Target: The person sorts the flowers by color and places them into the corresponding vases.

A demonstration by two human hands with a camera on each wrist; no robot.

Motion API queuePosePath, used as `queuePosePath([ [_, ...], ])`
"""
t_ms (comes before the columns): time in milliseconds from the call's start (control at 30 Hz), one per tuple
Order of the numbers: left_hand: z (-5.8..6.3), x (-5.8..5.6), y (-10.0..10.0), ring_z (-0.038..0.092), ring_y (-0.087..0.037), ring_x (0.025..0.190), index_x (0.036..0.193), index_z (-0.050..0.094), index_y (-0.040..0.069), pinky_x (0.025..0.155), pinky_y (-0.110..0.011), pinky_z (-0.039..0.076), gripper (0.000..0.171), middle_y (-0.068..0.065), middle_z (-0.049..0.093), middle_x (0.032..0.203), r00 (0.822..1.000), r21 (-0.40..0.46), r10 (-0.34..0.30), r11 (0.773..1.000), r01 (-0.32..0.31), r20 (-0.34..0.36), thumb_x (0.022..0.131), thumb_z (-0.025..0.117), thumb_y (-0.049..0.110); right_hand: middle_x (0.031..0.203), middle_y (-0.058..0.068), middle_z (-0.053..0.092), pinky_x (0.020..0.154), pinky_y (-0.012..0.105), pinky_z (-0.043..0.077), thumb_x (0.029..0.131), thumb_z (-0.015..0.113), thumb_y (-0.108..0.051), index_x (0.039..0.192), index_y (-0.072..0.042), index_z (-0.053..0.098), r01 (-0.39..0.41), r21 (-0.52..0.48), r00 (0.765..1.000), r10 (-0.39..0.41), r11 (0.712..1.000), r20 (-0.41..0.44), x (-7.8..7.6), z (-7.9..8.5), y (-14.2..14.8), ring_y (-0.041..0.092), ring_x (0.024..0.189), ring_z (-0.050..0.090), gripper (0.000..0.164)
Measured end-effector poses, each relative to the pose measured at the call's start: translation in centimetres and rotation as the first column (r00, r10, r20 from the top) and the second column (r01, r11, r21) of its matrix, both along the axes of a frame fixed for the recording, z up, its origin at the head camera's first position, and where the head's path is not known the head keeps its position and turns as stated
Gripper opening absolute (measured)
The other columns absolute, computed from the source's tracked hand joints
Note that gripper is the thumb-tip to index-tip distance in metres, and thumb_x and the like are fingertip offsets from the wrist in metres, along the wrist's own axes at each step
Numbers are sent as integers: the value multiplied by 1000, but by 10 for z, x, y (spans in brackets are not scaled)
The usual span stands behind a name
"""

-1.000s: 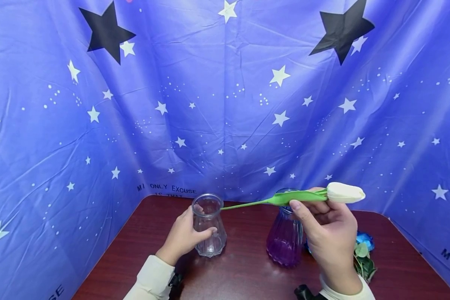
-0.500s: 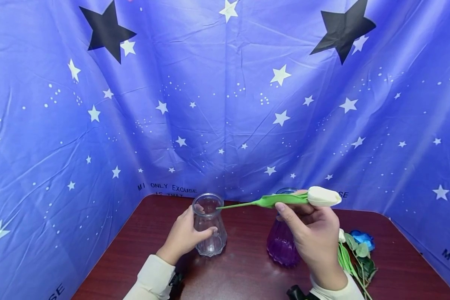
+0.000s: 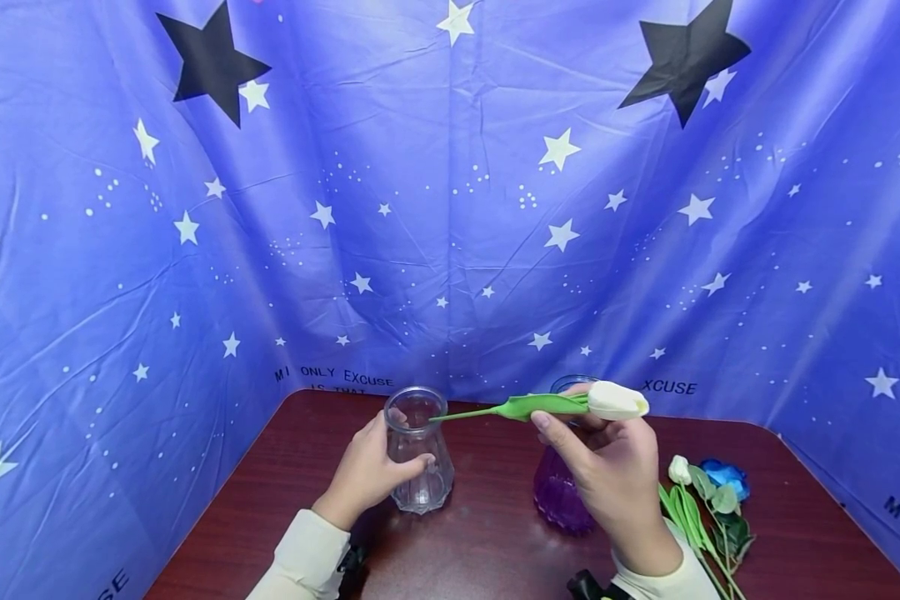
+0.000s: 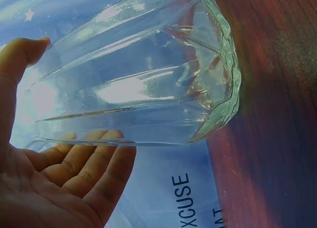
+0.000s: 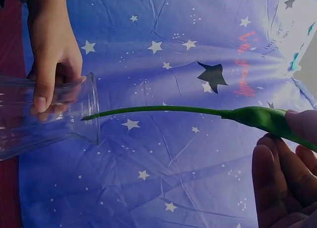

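At lower centre, left hand grips clear vase, right hand pinches white tulip, whose near-level stem may snag the rim.

"Head camera?"
"Farther back, facing forward and down; clear vase at six o'clock."
"Wrist cameras?"
"Left: closest to it, rolled sideways. Right: near, it's toward nine. All share it."

A blue flower lies on the table before a starry backdrop.
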State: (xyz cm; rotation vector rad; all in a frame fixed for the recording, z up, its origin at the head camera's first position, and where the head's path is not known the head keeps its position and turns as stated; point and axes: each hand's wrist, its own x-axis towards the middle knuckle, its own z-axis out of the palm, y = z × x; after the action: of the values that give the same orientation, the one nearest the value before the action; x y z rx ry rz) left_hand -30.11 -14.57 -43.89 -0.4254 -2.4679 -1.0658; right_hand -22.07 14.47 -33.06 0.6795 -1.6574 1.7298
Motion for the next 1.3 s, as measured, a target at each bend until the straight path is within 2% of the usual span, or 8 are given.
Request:
queuePosePath([
  [233, -2, 1, 4, 67, -11, 106, 129, 60, 19, 93, -39, 57, 73, 10, 68, 110, 998, 3, -57, 998, 57, 2, 71, 92, 49, 81, 7, 72, 63, 26, 60, 80, 81, 13, 100, 2, 67, 39, 93, 996, -47, 995, 82, -1, 0, -1, 15, 69, 71, 27],
  [467, -3, 3, 12, 65, -8, 101, 116, 60, 18, 90, -35, 56, 63, 13, 65, 103, 993, -23, -116, 993, 115, -35, 70, 94, 45, 82, 11, 73, 64, 25, 61, 81, 81, 10, 104, 4, 65, 40, 105, 997, -47, 994, 62, -2, -5, -4, 13, 70, 73, 28],
  [567, -4, 3, 14, 66, -8, 101, 118, 59, 17, 90, -34, 57, 64, 12, 66, 104, 989, -27, -139, 990, 138, -45, 71, 93, 45, 84, 13, 74, 64, 25, 61, 81, 81, 9, 104, 3, 67, 28, 99, 997, -35, 995, 67, -2, -8, -7, 13, 71, 73, 28],
  [833, -1, 6, 15, 67, -8, 107, 134, 56, 20, 93, -35, 58, 75, 11, 69, 111, 984, -2, -174, 985, 174, -24, 73, 93, 44, 90, 4, 76, 64, 25, 61, 81, 82, 8, 105, 0, 69, 22, 138, 991, -40, 990, 125, -4, -14, -14, 11, 75, 72, 28],
  [1233, -1, 5, 16, 65, -8, 115, 140, 53, 26, 99, -37, 56, 80, 8, 70, 121, 986, -9, -167, 986, 167, 5, 73, 93, 43, 91, 3, 73, 53, 23, 53, 82, 87, -5, 104, -10, 68, 24, 206, 984, -60, 978, 168, -10, -21, -18, 5, 68, 64, 30],
  [1300, -1, 5, 16, 65, -8, 116, 141, 53, 26, 99, -37, 56, 80, 8, 70, 122, 986, -9, -166, 986, 166, 2, 73, 93, 43, 92, 3, 73, 54, 24, 54, 82, 88, -8, 104, -12, 68, 29, 219, 981, -70, 975, 183, -11, -23, -18, 6, 70, 65, 30],
])
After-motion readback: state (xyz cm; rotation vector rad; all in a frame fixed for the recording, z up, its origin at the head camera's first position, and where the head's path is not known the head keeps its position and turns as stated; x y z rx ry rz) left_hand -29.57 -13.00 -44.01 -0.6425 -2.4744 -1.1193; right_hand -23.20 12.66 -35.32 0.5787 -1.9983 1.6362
